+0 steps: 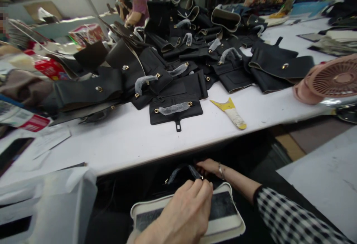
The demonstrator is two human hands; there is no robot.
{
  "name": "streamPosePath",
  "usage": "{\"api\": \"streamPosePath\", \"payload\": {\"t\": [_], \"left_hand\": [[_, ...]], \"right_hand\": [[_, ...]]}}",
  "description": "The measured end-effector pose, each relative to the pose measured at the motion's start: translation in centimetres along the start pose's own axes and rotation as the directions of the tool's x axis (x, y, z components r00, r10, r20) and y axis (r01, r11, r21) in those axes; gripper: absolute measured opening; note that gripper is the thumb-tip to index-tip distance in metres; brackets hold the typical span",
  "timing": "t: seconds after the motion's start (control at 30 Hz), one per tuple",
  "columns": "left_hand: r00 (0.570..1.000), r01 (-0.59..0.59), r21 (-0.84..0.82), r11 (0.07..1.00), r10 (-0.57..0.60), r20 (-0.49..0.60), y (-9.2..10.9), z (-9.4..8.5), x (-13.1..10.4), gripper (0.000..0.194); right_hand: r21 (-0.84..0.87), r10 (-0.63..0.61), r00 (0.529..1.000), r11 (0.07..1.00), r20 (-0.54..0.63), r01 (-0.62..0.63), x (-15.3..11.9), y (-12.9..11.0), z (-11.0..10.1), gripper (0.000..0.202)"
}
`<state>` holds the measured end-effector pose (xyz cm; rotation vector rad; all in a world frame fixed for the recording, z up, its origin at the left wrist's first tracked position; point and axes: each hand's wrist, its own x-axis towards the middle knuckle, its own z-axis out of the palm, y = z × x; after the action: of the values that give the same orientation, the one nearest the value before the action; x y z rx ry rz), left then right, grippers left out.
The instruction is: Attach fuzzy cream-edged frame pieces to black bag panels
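Low in front of the table is a black handbag (173, 188) whose handle (181, 169) is wrapped in clear plastic and has gold-coloured fittings. Its pale, rounded panel (223, 221) with a dark strip across it faces up. My left hand (185, 208) lies over this panel, fingers curled over its far edge; the fingertips are hidden. Beyond it, my right hand (209, 167) is closed on the dark part of the bag beside the handle's right end. What its fingertips grip is partly hidden in shadow.
On the white table (111, 143) lie a black bag flap (175, 119) with a wrapped handle, a yellow template (230, 114) and a heap of black bag pieces (181, 58). A pink fan (331, 78) stands right. White sheeting (55, 203) is at left. Other people sit behind.
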<state>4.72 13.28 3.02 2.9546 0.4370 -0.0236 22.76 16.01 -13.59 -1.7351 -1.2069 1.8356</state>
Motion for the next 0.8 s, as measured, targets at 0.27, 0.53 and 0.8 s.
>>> {"api": "streamPosePath", "payload": {"t": [0.27,0.53,0.8], "left_hand": [[0.995,0.097,-0.002,0.995,-0.097,-0.003,0.5,-0.3,-0.9,0.021],[0.998,0.051,0.142,0.989,-0.044,-0.051,1.6,0.3,-1.7,0.026],[0.919,0.251,-0.492,0.833,-0.365,-0.150,-1.5,-1.2,-3.0,0.028]], "right_hand": [[-0.020,-0.176,0.966,0.983,0.187,0.183,-10.7,-7.8,-4.6,0.043],[-0.247,-0.186,0.951,0.937,0.248,0.248,-11.8,-8.1,-3.8,0.037],[-0.476,-0.182,0.961,0.839,0.210,0.263,-8.8,-10.6,-2.1,0.056]]}}
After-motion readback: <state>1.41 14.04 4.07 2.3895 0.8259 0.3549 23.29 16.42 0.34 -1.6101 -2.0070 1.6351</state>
